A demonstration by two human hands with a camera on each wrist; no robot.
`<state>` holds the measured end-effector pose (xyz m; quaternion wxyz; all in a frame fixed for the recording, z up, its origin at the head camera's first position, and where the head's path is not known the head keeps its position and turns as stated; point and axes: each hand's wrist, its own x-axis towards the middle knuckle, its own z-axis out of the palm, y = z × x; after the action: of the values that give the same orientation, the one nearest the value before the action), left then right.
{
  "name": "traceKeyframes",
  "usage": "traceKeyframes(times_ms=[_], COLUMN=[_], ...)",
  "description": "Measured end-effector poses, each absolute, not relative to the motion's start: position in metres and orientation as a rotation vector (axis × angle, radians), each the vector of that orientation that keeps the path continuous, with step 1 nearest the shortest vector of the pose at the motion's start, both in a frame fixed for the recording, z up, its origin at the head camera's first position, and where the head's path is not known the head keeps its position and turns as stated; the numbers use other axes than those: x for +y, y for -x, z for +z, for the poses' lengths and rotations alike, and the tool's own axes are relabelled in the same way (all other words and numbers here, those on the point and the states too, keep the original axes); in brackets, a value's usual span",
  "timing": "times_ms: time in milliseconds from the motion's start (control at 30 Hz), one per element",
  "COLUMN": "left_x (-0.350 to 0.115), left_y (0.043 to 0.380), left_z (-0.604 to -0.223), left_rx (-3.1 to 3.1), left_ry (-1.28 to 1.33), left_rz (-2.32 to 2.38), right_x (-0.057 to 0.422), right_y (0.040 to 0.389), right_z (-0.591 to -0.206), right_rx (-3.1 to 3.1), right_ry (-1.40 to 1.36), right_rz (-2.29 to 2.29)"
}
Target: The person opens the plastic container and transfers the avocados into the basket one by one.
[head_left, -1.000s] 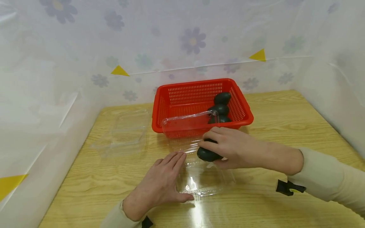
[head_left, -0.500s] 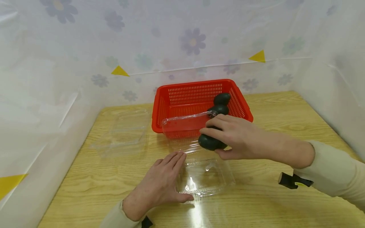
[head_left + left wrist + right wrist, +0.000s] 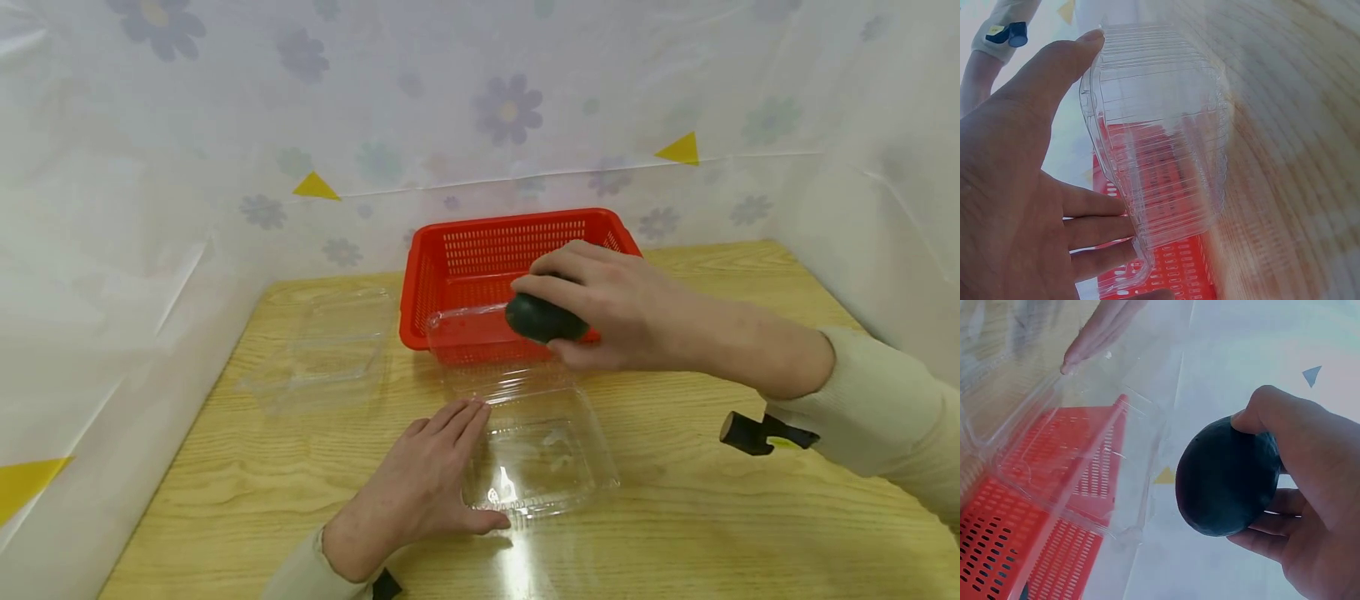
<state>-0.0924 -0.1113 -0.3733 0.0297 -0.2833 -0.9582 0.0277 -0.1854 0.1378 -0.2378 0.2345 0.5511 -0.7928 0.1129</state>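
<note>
My right hand (image 3: 607, 308) grips a dark green avocado (image 3: 542, 318), held in the air above the front rim of the red basket. The right wrist view shows the avocado (image 3: 1225, 478) between thumb and fingers. On the table, a clear plastic clamshell box (image 3: 536, 458) stands with its lid (image 3: 480, 333) raised towards the basket. My left hand (image 3: 420, 483) rests against the left side of this box, fingers straight and thumb at its front corner. In the left wrist view, the thumb and fingers touch the rim of the box (image 3: 1160, 137).
Behind the box stands the red perforated basket (image 3: 420, 283); the right hand covers its right part. A second clear clamshell box (image 3: 330, 350) lies to the left. Plastic sheeting with flowers (image 3: 510, 108) encloses the wooden table (image 3: 720, 500) at the back and sides.
The right hand has lifted the avocado up and back from over the box tray to the basket's front rim. It now hides the avocados inside the basket. The left hand keeps its place.
</note>
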Motion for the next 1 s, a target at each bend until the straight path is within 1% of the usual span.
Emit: traceKeyframes(times_ms=[400, 767, 1000], left_x=[-0.11, -0.106, -0.104], left_y=[0.091, 0.09, 0.089], left_z=[-0.372, -0.372, -0.372], left_rx=[-2.974, -2.973, -2.962], left_ry=[0.874, 0.867, 0.875], left_rz=[0.085, 0.079, 0.068], right_x=[0.132, 0.142, 0.143], right_y=[0.212, 0.252, 0.27], right_z=[-0.224, -0.232, -0.244], right_rx=[-2.195, -2.469, -2.676], right_ry=[-1.4, -1.22, -1.143], right_rz=[0.411, 0.427, 0.46])
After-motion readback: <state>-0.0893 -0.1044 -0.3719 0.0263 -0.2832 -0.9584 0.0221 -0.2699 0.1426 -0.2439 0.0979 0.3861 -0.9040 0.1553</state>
